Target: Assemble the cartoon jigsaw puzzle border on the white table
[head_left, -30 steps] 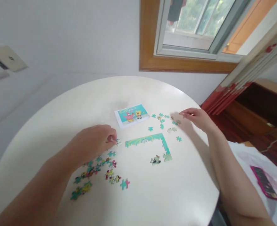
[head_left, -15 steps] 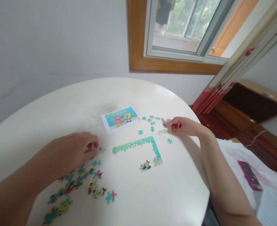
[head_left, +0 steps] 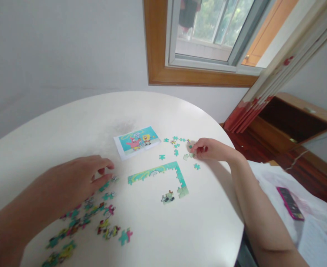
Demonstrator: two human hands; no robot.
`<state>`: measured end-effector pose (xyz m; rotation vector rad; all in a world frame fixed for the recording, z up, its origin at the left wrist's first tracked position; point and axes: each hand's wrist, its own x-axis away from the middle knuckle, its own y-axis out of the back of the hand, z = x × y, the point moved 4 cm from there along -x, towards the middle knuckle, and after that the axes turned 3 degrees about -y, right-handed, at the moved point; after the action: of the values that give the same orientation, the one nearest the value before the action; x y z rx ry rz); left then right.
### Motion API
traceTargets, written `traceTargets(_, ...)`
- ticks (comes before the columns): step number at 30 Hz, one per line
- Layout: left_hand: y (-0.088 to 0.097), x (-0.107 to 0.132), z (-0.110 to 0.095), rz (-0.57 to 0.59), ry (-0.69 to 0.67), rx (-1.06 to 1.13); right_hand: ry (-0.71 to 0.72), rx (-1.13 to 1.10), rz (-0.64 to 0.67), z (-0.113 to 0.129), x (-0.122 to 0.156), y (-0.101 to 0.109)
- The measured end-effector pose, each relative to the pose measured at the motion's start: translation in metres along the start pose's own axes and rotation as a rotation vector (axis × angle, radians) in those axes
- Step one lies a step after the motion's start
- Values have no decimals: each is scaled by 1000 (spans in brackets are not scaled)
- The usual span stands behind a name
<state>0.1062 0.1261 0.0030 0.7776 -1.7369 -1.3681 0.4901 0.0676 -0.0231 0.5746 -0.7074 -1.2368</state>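
Note:
My left hand (head_left: 77, 180) hovers low over the table with its fingers stretched out and apart, holding nothing. Its fingertips are beside a small puzzle piece (head_left: 114, 179) at the top of a scatter of loose pieces (head_left: 96, 217). My right hand (head_left: 209, 149) rests on the table at the right with its fingers curled, pinching a puzzle piece (head_left: 190, 147) in a small group of teal pieces (head_left: 176, 142). A pale piece (head_left: 186, 157) lies just below its fingertips. Between the hands lies an assembled L-shaped teal border strip (head_left: 158, 171).
A picture card (head_left: 137, 141) lies beyond the strip on the round white table (head_left: 69, 122). A small joined cluster (head_left: 167, 196) sits below the strip. A pink phone (head_left: 290, 203) lies on white cloth at the right. Window, curtain and wooden cabinet stand behind.
My left hand has gone from a pinch on a small piece to spread fingers, leaving the piece on the table. My right hand's fingers have curled in onto the teal pieces. The view swung right.

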Motion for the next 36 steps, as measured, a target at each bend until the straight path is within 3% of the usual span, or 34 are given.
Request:
traceTargets(9,-4,0,-4,-54,-74,14,-22,-7,10,4,1,0)
traceTargets(27,-2,3,-11,-10,-93,40,-58,-110,30,4,1,0)
traceTargets(36,7,7,-23,-35,-90,90,-30,-289,97,8,2,-3)
